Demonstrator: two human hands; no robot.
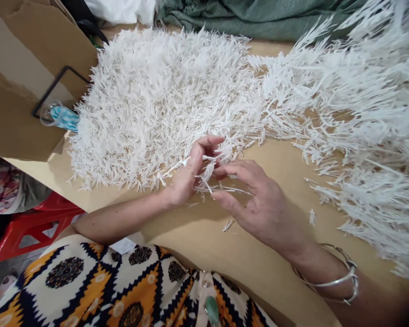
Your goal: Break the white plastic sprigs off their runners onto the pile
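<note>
My left hand [191, 172] is curled, palm toward the right, around thin white feathery sprigs [208, 171] that look like artificial or dried plant stems. One stem pokes out to the left behind its thumb. Close by on the right, my right hand [259, 200] has its thumb and forefinger bent at the same sprigs, with a slender stem running across its palm side. The fingers partly hide where each stem is gripped. Beyond both hands spreads a wide heap of short white sprigs [163, 91].
Longer white branches [371, 127] cover the table's right side. At left stands a cardboard box [17, 81] with a black wire frame and a clear plastic cup [51, 113]. Green cloth [259, 18] lies along the back. A red stool [34, 227] is below the table edge.
</note>
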